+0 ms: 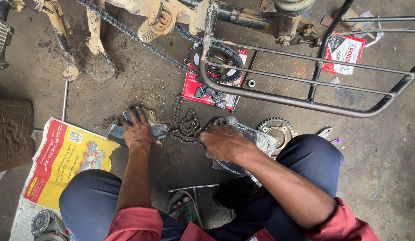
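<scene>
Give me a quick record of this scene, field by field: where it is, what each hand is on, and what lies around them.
Setting: grimy concrete floor, person squatting, seen from above
Left hand: left hand spread flat on a dark rag
Right hand: right hand resting on a clear plastic bag
Between hands: loose drive chain coiled on the floor
Right of bag: toothed sprocket
Above: metal tube frame, second chain on the machine
Left: newspaper
By the foot: T-handle wrench
</scene>
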`<act>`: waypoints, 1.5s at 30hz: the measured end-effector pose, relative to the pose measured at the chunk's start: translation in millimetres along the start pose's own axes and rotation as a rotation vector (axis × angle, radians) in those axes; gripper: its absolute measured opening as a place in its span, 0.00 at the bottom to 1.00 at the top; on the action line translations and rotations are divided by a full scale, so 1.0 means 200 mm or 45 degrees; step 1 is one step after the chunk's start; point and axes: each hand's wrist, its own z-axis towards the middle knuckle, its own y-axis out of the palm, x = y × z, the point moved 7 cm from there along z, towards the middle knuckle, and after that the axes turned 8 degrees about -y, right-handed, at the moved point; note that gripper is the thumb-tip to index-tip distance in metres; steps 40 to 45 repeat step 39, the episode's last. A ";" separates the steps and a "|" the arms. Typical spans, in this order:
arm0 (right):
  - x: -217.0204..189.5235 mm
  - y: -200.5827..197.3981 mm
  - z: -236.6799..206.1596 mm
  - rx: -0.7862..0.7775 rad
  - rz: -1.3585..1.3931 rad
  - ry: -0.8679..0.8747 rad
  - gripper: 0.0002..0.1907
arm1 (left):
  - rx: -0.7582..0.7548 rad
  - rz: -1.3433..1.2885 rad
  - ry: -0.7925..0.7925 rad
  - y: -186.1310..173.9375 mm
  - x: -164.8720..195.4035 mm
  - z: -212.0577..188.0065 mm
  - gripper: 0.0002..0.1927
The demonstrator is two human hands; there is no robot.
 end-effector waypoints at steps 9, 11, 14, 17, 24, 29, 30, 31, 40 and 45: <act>0.00 -0.09 0.03 0.193 -0.103 -0.015 0.11 | 0.023 -0.028 0.002 -0.02 0.01 -0.02 0.81; -0.05 -0.04 0.07 0.080 -0.049 -0.010 0.09 | 0.011 -0.007 0.013 -0.02 0.01 -0.01 0.81; -0.08 -0.01 0.10 0.077 -0.057 -0.053 0.09 | 0.017 0.034 0.029 -0.01 0.01 0.02 0.80; -0.09 0.02 0.11 0.145 -0.084 -0.104 0.08 | 0.121 0.061 0.050 -0.02 0.01 0.04 0.76; -0.16 0.18 0.12 0.150 -0.152 -0.176 0.07 | 0.033 0.016 0.027 -0.04 0.01 0.00 0.80; -0.05 0.12 0.12 0.185 0.085 -0.060 0.08 | -0.015 0.047 0.013 -0.02 0.01 -0.01 0.79; -0.04 0.11 0.11 0.197 0.130 -0.048 0.09 | 0.000 0.037 0.016 -0.01 0.01 -0.01 0.80; -0.03 0.13 0.10 0.152 0.157 -0.012 0.09 | 0.014 0.031 0.020 -0.01 0.01 -0.01 0.81; 0.02 0.28 0.17 0.157 0.183 -0.103 0.14 | 0.020 0.008 0.021 0.00 -0.01 0.01 0.80; 0.02 0.28 0.17 0.157 0.183 -0.103 0.14 | 0.020 0.008 0.021 0.00 -0.01 0.01 0.80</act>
